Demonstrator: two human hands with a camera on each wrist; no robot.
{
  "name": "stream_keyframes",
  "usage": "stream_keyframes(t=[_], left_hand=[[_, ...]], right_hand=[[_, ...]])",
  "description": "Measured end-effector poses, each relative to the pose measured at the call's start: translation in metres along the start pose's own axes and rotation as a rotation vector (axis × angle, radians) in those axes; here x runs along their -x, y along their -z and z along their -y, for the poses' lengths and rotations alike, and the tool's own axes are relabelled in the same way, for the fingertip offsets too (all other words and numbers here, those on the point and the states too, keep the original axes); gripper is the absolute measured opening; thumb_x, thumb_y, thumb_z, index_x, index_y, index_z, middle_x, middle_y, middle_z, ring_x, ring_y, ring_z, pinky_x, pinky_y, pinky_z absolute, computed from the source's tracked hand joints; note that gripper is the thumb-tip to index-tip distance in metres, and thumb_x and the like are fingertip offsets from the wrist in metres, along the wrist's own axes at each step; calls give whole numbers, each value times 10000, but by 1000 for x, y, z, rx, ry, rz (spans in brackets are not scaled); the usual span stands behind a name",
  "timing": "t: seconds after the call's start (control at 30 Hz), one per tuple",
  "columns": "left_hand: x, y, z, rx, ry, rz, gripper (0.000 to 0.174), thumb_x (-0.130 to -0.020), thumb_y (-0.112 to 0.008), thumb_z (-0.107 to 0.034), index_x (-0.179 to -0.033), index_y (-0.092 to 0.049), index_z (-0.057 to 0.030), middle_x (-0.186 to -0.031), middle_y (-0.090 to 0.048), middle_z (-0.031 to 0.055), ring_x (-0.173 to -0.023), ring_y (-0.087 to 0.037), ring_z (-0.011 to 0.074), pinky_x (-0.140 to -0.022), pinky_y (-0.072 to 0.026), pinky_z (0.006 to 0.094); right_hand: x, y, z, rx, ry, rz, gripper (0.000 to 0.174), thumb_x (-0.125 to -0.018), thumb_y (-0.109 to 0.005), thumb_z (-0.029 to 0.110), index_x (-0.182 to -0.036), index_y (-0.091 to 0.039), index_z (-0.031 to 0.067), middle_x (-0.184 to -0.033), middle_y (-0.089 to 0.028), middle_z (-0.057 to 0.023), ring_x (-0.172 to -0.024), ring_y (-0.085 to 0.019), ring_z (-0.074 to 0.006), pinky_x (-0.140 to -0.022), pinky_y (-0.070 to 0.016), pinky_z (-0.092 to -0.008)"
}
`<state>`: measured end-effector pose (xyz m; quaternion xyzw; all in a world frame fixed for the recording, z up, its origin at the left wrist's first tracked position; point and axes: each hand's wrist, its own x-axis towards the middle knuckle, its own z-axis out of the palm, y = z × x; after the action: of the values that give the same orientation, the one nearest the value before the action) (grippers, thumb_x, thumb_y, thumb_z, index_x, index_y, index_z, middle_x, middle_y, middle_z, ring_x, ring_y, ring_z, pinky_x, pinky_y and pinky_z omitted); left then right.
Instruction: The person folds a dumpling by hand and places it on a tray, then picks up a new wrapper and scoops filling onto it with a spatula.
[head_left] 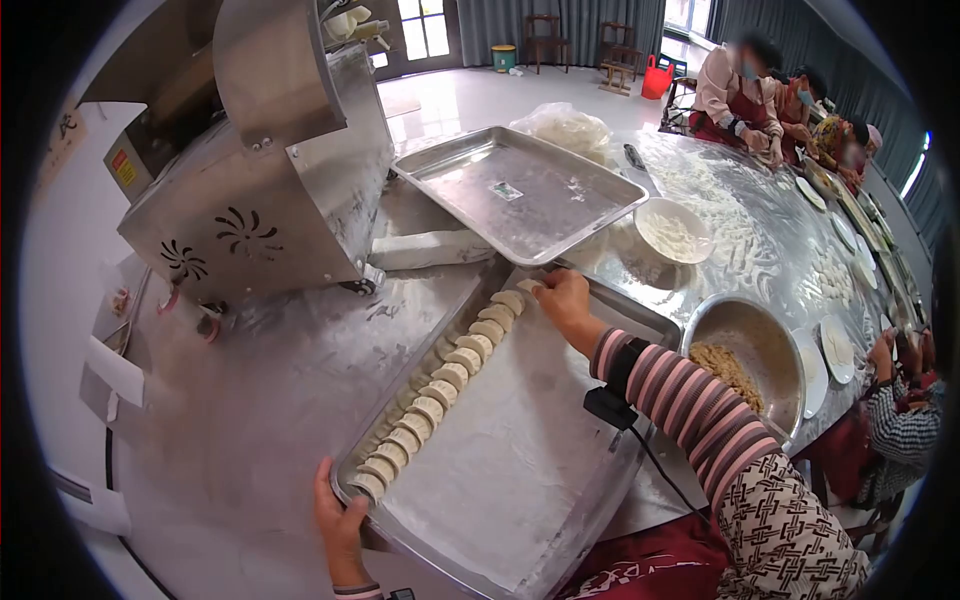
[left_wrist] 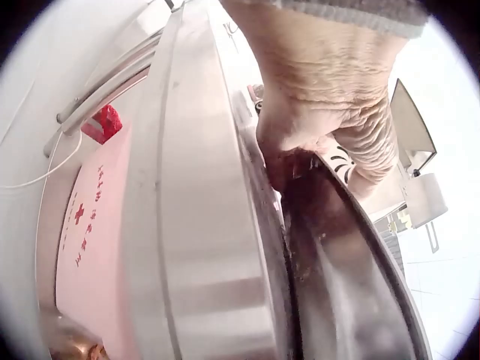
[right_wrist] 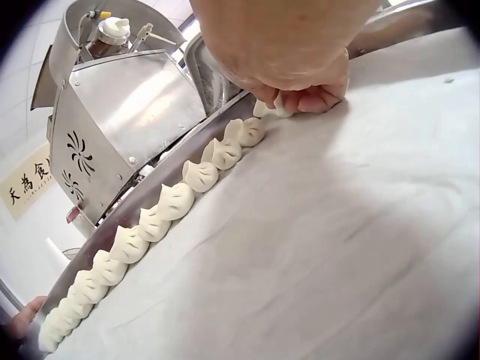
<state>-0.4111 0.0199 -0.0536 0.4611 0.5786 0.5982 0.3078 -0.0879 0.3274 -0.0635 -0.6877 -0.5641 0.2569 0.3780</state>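
A metal tray (head_left: 650,318) lined with pale cloth (head_left: 520,430) lies before me, with a row of white pleated dumplings (head_left: 437,393) along its left side. At the far end of that row, my right hand (head_left: 568,305) pinches another dumpling (right_wrist: 281,106) low over the lining, its fingers partly covering it. The right wrist view shows the pleats of the nearby dumplings (right_wrist: 176,201) in the row. My left hand (head_left: 342,522) grips the tray's near left corner, thumb toward the inside. In the left wrist view, that hand (left_wrist: 322,112) curls over the metal rim.
Beyond the far edge stands an empty tray (head_left: 520,190), beside a white bowl of flour (head_left: 672,232). A steel bowl with filling (head_left: 728,375) is at right. At left is a large steel machine (head_left: 260,200). Other people (head_left: 740,100) work along the floured table (head_left: 720,185).
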Motion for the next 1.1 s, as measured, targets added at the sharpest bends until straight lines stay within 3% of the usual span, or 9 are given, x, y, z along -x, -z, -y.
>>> stream_keyframes(t=[0.07, 0.13, 0.27, 0.33, 0.47, 0.63, 0.97, 1.03, 1.1], left_hand=[[1, -12, -14, 46, 221, -15, 749, -707, -567, -80, -1400, -308, 42, -1427, -323, 191, -1319, -317, 264, -1094, -221, 339], [0, -14, -13, -2, 223, -53, 747, -683, -528, -50, -1394, -318, 44, -1419, -333, 189, -1310, -327, 261, -1086, -231, 327], [-3, -15, -15, -69, 219, -85, 743, -652, -458, 2, -1382, -328, 49, -1383, -368, 185, -1287, -353, 250, -1084, -223, 312], [-3, -12, -24, -12, 239, -63, 760, -627, -445, 5, -1379, -338, 44, -1381, -368, 181, -1286, -355, 255, -1082, -230, 312], [0, 11, -5, 0, 255, -79, 805, -566, -429, 1, -1369, -368, 29, -1384, -362, 178, -1274, -375, 263, -1070, -263, 312], [3, 23, -6, 70, 286, -116, 814, -544, -430, -6, -1356, -389, 31, -1385, -362, 175, -1273, -381, 269, -1073, -272, 317], [3, 23, 2, 119, 280, -166, 839, -516, -429, -1, -1354, -400, 21, -1392, -355, 155, -1295, -357, 264, -1088, -254, 323], [3, 23, -1, 112, 277, -164, 840, -516, -429, -2, -1355, -400, 20, -1390, -356, 155, -1295, -356, 261, -1088, -253, 321], [4, 23, 0, 104, 276, -162, 841, -515, -428, -2, -1355, -400, 20, -1389, -358, 154, -1295, -355, 258, -1087, -252, 320]], right_hand=[[-1, -3, -3, 23, 30, 9, 239, -710, -689, 190, -881, -711, 24, -854, -672, -206, -847, -649, -349, -768, -502, -401], [-3, -6, -7, 35, 118, -61, 277, -685, -700, 186, -885, -708, -6, -784, -676, -193, -735, -664, -296, -709, -513, -364], [1, -5, -12, 23, 105, -60, 285, -688, -697, 182, -905, -707, -2, -800, -678, -187, -736, -663, -299, -721, -514, -368], [6, 0, -12, -2, 66, 40, 244, -701, -690, 176, -904, -712, 42, -922, -673, -190, -896, -638, -344, -817, -496, -388], [17, 0, -6, -84, 38, 102, 247, -694, -686, 164, -898, -707, 26, -916, -669, -202, -884, -637, -349, -811, -497, -391], [27, -13, -1, -77, 226, 90, 232, -701, -664, 153, -881, -699, 10, -869, -663, -214, -845, -639, -362, -788, -502, -396], [31, -8, 6, -19, 241, 156, 218, -724, -634, 139, -894, -694, 16, -842, -662, -216, -828, -640, -375, -787, -505, -408], [30, -14, 0, -42, 370, 80, 224, -716, -653, 134, -888, -694, -3, -726, -646, -194, -670, -632, -333, -655, -500, -385], [28, -20, -5, -19, 385, 60, 218, -719, -653, 132, -888, -694, 0, -728, -645, -194, -683, -631, -345, -663, -502, -393]])
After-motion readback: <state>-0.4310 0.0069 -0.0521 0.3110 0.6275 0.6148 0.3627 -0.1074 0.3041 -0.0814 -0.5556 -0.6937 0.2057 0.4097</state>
